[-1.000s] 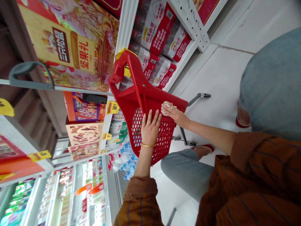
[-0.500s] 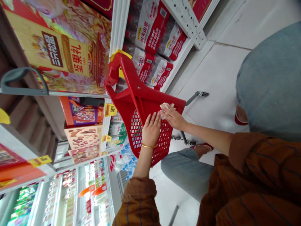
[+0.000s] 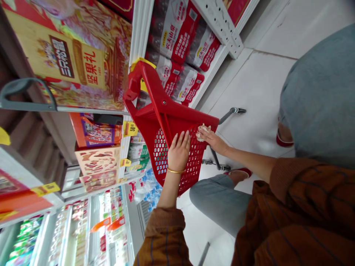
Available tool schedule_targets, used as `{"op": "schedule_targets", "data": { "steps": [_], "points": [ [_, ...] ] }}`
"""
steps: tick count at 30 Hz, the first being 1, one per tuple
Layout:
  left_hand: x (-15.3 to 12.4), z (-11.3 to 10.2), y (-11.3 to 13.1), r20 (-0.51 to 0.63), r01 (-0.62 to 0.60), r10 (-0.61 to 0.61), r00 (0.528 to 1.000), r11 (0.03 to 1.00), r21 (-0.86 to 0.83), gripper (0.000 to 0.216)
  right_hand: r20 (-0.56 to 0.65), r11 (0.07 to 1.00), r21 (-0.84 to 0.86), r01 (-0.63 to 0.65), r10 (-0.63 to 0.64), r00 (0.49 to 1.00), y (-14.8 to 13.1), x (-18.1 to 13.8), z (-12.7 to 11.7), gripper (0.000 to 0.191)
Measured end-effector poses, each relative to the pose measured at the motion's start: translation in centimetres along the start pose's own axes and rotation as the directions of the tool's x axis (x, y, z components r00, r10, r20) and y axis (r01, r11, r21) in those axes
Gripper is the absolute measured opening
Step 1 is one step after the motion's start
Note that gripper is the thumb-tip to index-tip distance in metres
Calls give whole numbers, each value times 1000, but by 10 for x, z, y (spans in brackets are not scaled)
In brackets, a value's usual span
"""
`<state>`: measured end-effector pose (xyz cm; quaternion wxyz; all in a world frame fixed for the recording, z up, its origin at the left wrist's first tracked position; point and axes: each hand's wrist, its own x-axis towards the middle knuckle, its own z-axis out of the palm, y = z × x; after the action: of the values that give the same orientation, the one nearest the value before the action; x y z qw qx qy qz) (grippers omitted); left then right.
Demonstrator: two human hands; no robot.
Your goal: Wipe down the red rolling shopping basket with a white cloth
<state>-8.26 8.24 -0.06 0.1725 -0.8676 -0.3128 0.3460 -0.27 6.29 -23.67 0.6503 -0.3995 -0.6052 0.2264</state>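
Observation:
A red plastic wheeled shopping basket (image 3: 191, 114) with a perforated side stands tilted in front of me. My left hand (image 3: 179, 151), with a gold bracelet at the wrist, lies flat on that side, fingers stretched out and close together. Just beside it, my right hand (image 3: 215, 140) presses a crumpled whitish cloth (image 3: 200, 137) against the basket near its edge. The fingers partly cover the cloth. A grey pull handle (image 3: 27, 107) on a long metal bar extends to the left of the basket.
Shelves hold red-labelled bottle packs (image 3: 180, 33), a large nut gift box (image 3: 72, 59) and smaller snack boxes (image 3: 97, 159). A white perforated shelf post (image 3: 222, 29) stands near the basket. Basket wheels (image 3: 238, 110) and my knees, in jeans (image 3: 318, 92), are close by over the tiled floor.
My right hand has slid the cloth a little to the right and down along the basket's side, away from my left hand. The left hand and basket have hardly moved.

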Motion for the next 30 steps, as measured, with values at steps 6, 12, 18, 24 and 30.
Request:
{"op": "schedule_targets", "data": {
  "steps": [6, 12, 18, 24, 30],
  "points": [
    [0, 2, -1, -29, -8, 8, 1000, 1000, 12, 46, 27, 988, -4, -152, 152, 988, -8, 5, -12, 41],
    [-1, 6, -2, -71, -21, 23, 997, 1000, 21, 46, -249, 925, -7, -381, 367, 896, -13, 40, -9, 37],
    [-1, 7, -2, -89, -27, 29, 996, 1000, 16, 46, -420, 812, 87, -578, 556, 718, -44, 56, 28, 45],
    [-1, 7, -2, -107, -35, 36, 994, 999, 12, 47, -528, 770, 272, -577, 621, 580, -65, 77, 55, 43],
    [-2, 9, -1, -142, -33, 34, 989, 999, 9, 46, -647, 800, 286, -527, 567, 509, -48, 84, 56, 29]
  ]
}}
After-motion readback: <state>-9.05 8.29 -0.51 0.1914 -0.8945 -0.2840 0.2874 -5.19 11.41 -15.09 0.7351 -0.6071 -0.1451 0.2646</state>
